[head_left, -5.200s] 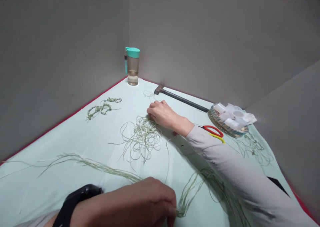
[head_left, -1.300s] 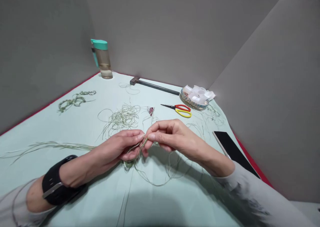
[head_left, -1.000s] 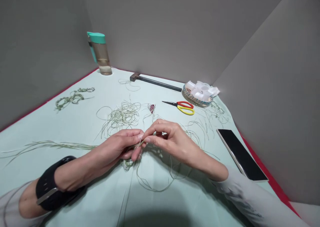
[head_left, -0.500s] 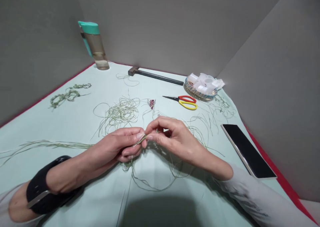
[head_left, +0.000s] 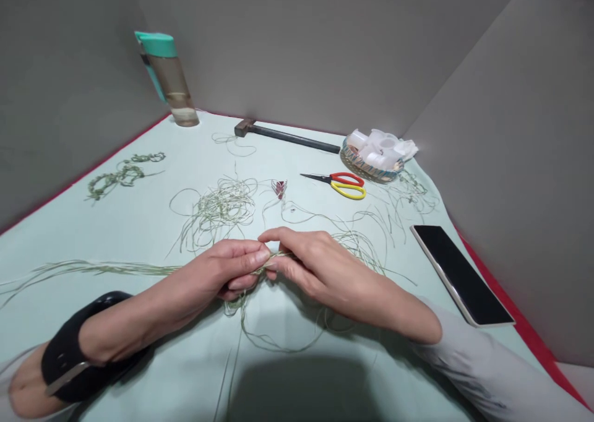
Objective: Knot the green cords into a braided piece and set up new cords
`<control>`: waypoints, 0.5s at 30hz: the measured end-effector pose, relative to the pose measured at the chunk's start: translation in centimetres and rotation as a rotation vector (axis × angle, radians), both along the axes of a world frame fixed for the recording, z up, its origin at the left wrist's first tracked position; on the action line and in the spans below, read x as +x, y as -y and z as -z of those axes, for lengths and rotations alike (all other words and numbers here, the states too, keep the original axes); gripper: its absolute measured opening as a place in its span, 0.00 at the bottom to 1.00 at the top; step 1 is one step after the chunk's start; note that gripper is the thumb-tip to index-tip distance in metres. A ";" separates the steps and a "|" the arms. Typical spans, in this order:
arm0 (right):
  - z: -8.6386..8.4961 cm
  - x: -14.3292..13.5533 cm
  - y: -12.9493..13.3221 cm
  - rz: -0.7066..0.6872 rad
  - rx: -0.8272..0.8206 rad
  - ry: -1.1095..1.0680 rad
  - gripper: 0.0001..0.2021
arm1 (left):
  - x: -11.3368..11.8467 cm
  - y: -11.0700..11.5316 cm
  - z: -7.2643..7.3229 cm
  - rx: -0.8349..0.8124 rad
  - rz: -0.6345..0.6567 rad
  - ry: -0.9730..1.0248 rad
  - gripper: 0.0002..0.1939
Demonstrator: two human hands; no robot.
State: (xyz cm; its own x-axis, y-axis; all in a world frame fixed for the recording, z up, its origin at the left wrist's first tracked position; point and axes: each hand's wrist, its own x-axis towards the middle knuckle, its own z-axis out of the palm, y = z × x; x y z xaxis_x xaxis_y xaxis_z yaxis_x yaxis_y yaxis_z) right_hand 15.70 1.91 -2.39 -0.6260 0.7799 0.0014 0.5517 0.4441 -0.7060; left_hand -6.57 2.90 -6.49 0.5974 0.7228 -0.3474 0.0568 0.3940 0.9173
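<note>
Main risk as we see it: the pale green cords (head_left: pixel 260 273) are thin and slick-looking, and both pinches sit on a very short stretch of them, so a small slackening of either pinch likely lets the worked section slip or loosen. Second risk: loose ends loop on the cloth (head_left: pixel 139 224) right under and in front of the wrists, and a loop (head_left: pixel 278 341) trails toward the near edge; we judge a sleeve or forearm could drag one and tug the piece out of line. The tangled bundle (head_left: pixel 218 208) lies just beyond the knuckles, near enough for stray strands to snag. Our left hand (head_left: pixel 227 270) has thumb and forefinger closed on the cords, the other fingers curled beneath; our right hand (head_left: pixel 315 267) meets it fingertip to fingertip, closed on the same strands from the other side. The cords run between the two sets of fingertips, mostly hidden there, so we cannot tell how they cross inside the grip. From the pinch they drop to the cloth below the hands. The long bundle (head_left: pixel 93 267) stretches away left past the left wrist. Scissors (head_left: pixel 343 185) and phone (head_left: pixel 459 273) sit well apart from the hands, touching none of the held strands.
</note>
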 end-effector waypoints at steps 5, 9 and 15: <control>0.0 0.0 0.2 0.004 0.168 0.126 0.11 | -0.2 -0.2 -0.3 0.047 0.008 -0.042 0.26; -0.6 0.9 0.5 -0.019 0.299 0.078 0.13 | -1.0 -0.4 -1.0 0.111 0.013 -0.085 0.25; -3.4 2.6 1.7 0.059 0.511 0.040 0.11 | -3.1 -0.1 -3.8 0.237 -0.053 -0.186 0.21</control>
